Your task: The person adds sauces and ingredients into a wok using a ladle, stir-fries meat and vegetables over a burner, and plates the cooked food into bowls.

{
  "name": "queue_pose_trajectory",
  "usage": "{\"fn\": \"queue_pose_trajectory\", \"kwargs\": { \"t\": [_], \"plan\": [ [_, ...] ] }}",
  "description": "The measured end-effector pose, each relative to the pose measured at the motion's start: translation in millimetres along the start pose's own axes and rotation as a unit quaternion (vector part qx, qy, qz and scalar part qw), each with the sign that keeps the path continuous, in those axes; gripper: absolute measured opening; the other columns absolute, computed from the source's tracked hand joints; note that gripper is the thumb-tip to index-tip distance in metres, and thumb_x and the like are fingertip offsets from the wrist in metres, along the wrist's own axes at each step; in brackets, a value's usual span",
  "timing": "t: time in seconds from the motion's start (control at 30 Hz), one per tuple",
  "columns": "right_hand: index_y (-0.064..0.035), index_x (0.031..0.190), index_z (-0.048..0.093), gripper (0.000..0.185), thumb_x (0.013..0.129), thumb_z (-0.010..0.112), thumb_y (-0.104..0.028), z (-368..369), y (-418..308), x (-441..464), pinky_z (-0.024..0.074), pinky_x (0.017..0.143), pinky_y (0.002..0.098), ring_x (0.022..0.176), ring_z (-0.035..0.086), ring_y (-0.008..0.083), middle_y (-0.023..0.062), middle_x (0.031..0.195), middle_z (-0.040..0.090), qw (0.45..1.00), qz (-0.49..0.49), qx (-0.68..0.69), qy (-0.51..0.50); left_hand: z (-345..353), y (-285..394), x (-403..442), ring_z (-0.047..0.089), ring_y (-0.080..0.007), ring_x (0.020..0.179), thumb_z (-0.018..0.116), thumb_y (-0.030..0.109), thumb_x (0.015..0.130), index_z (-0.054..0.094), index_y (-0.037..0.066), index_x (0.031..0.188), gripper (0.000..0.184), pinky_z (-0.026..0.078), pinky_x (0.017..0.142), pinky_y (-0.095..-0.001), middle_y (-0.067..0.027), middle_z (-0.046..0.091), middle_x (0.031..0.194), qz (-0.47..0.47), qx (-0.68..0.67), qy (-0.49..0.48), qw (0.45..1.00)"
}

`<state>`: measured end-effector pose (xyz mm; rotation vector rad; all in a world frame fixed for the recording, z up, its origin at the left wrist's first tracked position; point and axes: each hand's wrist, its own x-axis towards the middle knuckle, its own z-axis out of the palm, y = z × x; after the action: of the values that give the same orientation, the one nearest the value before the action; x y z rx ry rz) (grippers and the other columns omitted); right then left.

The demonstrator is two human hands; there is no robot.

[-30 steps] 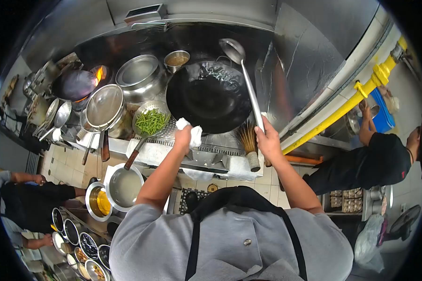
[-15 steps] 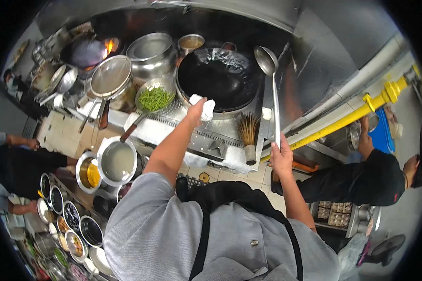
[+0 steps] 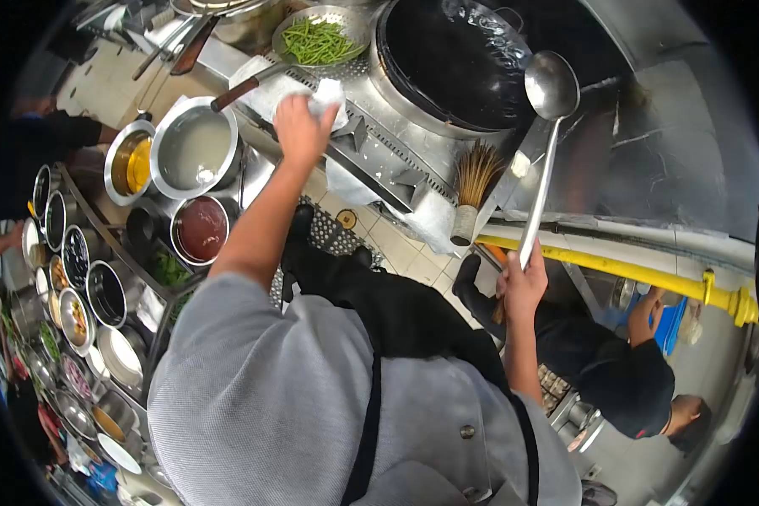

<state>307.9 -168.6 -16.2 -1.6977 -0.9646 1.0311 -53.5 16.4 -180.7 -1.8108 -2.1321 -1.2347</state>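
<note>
My left hand [image 3: 301, 131] is closed on a folded white cloth [image 3: 330, 94] at the front edge of the stove, thumb at the cloth's near side. My right hand [image 3: 523, 278] grips the long handle of a metal ladle [image 3: 551, 87], whose bowl is raised beside the wok's right rim. The large black wok [image 3: 447, 63] sits on its burner with a wet sheen inside. Left of it, green beans [image 3: 316, 40] lie in a perforated strainer [image 3: 354, 21] with a wooden handle. A bamboo wok brush [image 3: 474, 190] rests on the stove's right front corner.
Pots of cloudy liquid [image 3: 196, 145], yellow oil [image 3: 137, 164] and red sauce [image 3: 202, 228] stand at my left, beyond them several ingredient containers [image 3: 76, 320]. A yellow pipe [image 3: 641, 271] runs along the right. A person in black [image 3: 599, 363] works at right; others stand at left.
My view has turned down and left. My left hand has moved with the cloth from the wok's rim to the stove's front edge. The ladle stays raised in my right hand.
</note>
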Motion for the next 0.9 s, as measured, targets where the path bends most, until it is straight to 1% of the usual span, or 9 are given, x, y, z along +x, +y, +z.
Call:
{"fn": "queue_pose_trajectory", "kwargs": {
  "t": [0.07, 0.13, 0.23, 0.33, 0.4, 0.47, 0.6, 0.83, 0.9],
  "plan": [
    [-0.0054, 0.145, 0.032, 0.059, 0.091, 0.056, -0.002, -12.8, 3.4, -3.9, 0.0334, 0.036, 0.0218, 0.042, 0.039, 0.0070, -0.0007, 0.064, 0.043, 0.999, -0.006, -0.015, -0.028, -7.8, 3.7, -82.8, 0.055, -0.0387, 0.093, 0.067, 0.022, 0.080, 0.057, 0.001, 0.094, 0.027, 0.044, 0.081, -0.0472, -0.0193, 0.058, 0.096, -0.033, -0.066, -0.084, 0.994],
    [-0.0062, 0.146, 0.030, 0.063, 0.089, 0.056, 0.002, -14.6, 1.6, -8.1, 0.0326, 0.036, 0.0224, 0.042, 0.040, 0.0074, -0.0005, 0.064, 0.042, 0.998, 0.004, -0.018, -0.057, -38.9, 45.3, -132.6, 0.055, -0.0382, 0.107, 0.059, 0.008, 0.077, 0.058, 0.000, 0.108, 0.032, 0.043, 0.093, -0.0476, -0.0218, 0.059, 0.114, -0.143, -0.091, -0.475, 0.863],
    [-0.0067, 0.147, 0.027, 0.069, 0.086, 0.056, 0.006, -6.0, -6.0, -10.5, 0.0364, 0.037, 0.0231, 0.042, 0.042, 0.0076, 0.0006, 0.064, 0.047, 0.992, 0.044, -0.040, -0.113, 39.5, 42.7, -256.3, 0.037, -0.0394, 0.130, 0.064, 0.004, 0.067, 0.043, 0.001, 0.133, 0.069, 0.029, 0.110, -0.0439, -0.0223, 0.041, 0.138, 0.059, -0.242, -0.355, 0.901],
    [-0.0075, 0.148, 0.028, 0.071, 0.084, 0.055, 0.008, 16.3, -17.0, -19.4, 0.0368, 0.038, 0.0239, 0.041, 0.042, 0.0083, 0.0014, 0.065, 0.049, 0.973, 0.054, -0.061, -0.214, 87.9, 60.8, -277.9, 0.019, -0.0316, 0.144, 0.065, 0.022, 0.073, 0.028, 0.006, 0.147, 0.085, 0.025, 0.113, -0.0465, -0.0148, 0.024, 0.155, 0.097, -0.102, -0.577, 0.805],
    [-0.0076, 0.147, 0.031, 0.073, 0.082, 0.055, 0.011, 39.5, -23.6, -33.2, 0.0376, 0.040, 0.0241, 0.044, 0.044, 0.0081, 0.0008, 0.066, 0.050, 0.959, 0.052, -0.093, -0.262, 104.6, 65.9, -263.1, 0.032, -0.0294, 0.139, 0.059, 0.025, 0.075, 0.038, 0.008, 0.144, 0.074, 0.039, 0.105, -0.0440, -0.0129, 0.042, 0.146, 0.032, -0.102, -0.690, 0.716],
    [-0.0076, 0.147, 0.032, 0.074, 0.080, 0.056, 0.013, 69.1, -32.6, -45.5, 0.0364, 0.041, 0.0232, 0.047, 0.044, 0.0069, 0.0004, 0.071, 0.052, 0.941, 0.054, -0.096, -0.321, 96.8, 66.0, -229.6, 0.056, -0.0375, 0.116, 0.059, 0.037, 0.077, 0.043, 0.008, 0.140, 0.071, 0.043, 0.099, -0.0425, -0.0264, 0.058, 0.123, 0.052, -0.127, -0.722, 0.678],
    [-0.0058, 0.146, 0.033, 0.071, 0.082, 0.057, 0.012, 149.8, -45.5, -65.8, 0.0354, 0.046, 0.0217, 0.052, 0.043, 0.0046, 0.0014, 0.084, 0.057, 0.882, 0.040, -0.091, -0.460, -22.1, 3.4, -216.5, 0.055, -0.0399, 0.115, 0.063, 0.046, 0.075, 0.043, 0.002, 0.139, 0.080, 0.042, 0.100, -0.0413, -0.0271, 0.057, 0.124, -0.026, -0.227, -0.644, 0.730],
    [-0.0073, 0.141, 0.041, 0.058, 0.087, 0.061, -0.002, 436.0, -39.0, -108.2, 0.0367, 0.039, 0.0253, 0.044, 0.045, 0.0092, 0.0014, 0.063, 0.051, 0.782, -0.053, -0.141, -0.604, -236.2, -189.7, -318.8, 0.054, -0.0381, 0.118, 0.066, 0.049, 0.075, 0.049, -0.003, 0.133, 0.080, 0.042, 0.099, -0.0384, -0.0265, 0.056, 0.127, -0.371, -0.156, -0.484, 0.777],
    [-0.0031, 0.128, 0.054, 0.047, 0.082, 0.062, -0.006, 517.9, -22.9, -109.8, 0.0420, 0.041, 0.0308, 0.043, 0.049, 0.0138, 0.0052, 0.062, 0.056, 0.770, -0.114, -0.194, -0.597, -302.2, -214.4, -340.0, 0.055, -0.0371, 0.118, 0.066, 0.047, 0.075, 0.050, -0.004, 0.131, 0.077, 0.043, 0.099, -0.0372, -0.0283, 0.057, 0.123, -0.502, -0.166, -0.449, 0.720]
  ]
}}
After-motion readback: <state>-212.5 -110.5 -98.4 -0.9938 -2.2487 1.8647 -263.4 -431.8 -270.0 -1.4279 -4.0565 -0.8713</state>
